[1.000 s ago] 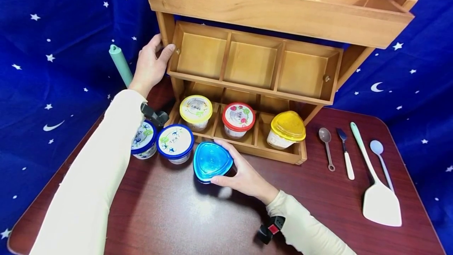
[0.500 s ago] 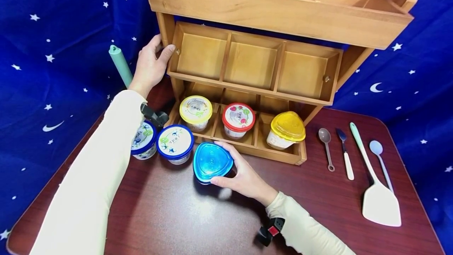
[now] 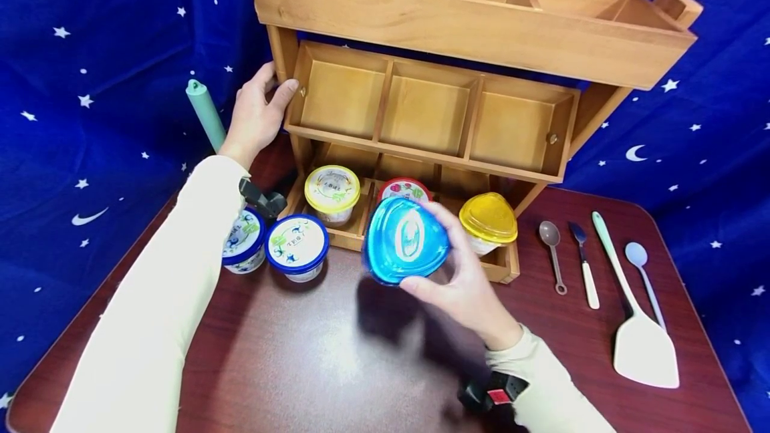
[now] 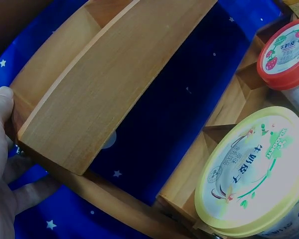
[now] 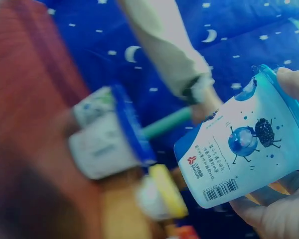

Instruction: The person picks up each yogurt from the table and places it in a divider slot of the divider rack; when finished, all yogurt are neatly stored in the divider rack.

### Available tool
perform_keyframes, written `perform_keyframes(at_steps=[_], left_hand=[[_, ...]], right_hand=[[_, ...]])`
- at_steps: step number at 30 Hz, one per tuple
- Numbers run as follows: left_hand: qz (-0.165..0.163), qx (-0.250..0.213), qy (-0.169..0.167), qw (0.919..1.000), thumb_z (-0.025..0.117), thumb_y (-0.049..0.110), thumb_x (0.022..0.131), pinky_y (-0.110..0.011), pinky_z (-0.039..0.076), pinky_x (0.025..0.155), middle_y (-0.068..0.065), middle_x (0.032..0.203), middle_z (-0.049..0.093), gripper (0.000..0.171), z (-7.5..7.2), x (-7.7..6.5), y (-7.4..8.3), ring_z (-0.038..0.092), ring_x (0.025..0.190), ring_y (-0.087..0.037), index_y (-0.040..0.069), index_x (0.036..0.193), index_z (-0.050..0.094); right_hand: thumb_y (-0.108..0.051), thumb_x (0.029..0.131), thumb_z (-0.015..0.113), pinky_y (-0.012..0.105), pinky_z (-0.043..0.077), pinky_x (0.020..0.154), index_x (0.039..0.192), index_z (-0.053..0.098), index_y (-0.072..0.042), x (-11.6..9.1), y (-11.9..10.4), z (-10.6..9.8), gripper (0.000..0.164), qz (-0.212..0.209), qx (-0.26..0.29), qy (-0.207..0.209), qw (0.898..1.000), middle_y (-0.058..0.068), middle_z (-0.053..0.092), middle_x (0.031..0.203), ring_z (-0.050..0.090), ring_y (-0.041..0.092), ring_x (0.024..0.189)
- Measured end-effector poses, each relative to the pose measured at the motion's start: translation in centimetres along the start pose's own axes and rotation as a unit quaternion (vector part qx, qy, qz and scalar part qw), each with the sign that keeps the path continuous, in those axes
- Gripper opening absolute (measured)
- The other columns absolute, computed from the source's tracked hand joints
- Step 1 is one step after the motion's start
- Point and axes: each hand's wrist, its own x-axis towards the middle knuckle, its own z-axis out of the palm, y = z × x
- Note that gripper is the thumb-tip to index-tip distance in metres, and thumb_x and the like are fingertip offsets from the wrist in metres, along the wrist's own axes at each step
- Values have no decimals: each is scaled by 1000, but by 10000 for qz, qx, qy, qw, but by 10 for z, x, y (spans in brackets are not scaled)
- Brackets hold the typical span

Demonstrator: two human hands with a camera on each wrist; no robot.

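My right hand (image 3: 466,279) grips a yogurt cup with a clear blue triangular lid (image 3: 404,239), raised above the table and tilted. The right wrist view shows the white side of this cup (image 5: 239,144), printed with a blueberry and a barcode. My left hand (image 3: 260,109) holds the left side of the wooden rack (image 3: 469,35), its thumb at the edge of the middle tray and its fingers partly hidden behind the post. In the bottom tray sit a yellow-lidded cup (image 3: 332,192), a red-lidded cup (image 3: 404,187) partly hidden by the held one, and a cup with a yellow triangular lid (image 3: 488,219).
Two blue-lidded cups, one nearer (image 3: 297,246) and one beside my sleeve (image 3: 245,236), stand left on the table (image 3: 289,366). To the right lie a measuring spoon (image 3: 552,246), a small knife (image 3: 585,266), a white turner (image 3: 646,349) and a pale blue spoon (image 3: 640,262).
My right hand has lifted the blue triangular-lidded cup off the table and moved it right and up, in front of the red-lidded cup. The left hand stays on the rack.
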Motion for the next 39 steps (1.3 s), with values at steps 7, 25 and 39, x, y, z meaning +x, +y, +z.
perform_keyframes(at_steps=[7, 25, 39], left_hand=[[38, 41, -7, 10000, 52, 35, 102, -35, 49, 103, -10, 135, 63, 45, 0, 0, -1, 62, 118, -22, 15, 142, 50], [119, -21, -2, 9999, 53, 33, 102, -37, 48, 105, -12, 135, 62, 46, 1, 0, -2, 62, 120, -24, 13, 143, 49], [163, -31, 17, 9999, 53, 31, 102, -39, 47, 105, -13, 137, 60, 45, 1, -1, 1, 61, 121, -27, 11, 142, 49]], right_hand=[[4, 73, 81, 27, 47, 104, 149, 35, -6, 12, -31, -29, 89, -1037, 108, 1071, 9888, 15, 36, 150, 40, 31, 133], [1, 67, 82, 40, 44, 108, 141, 35, -4, 54, -51, -83, 88, -2302, 636, 2983, 9241, 17, 39, 146, 36, 35, 138], [2, 73, 78, 36, 39, 113, 143, 34, -8, 55, -30, -96, 83, -1681, 202, 3275, 9296, 10, 34, 150, 34, 30, 140]])
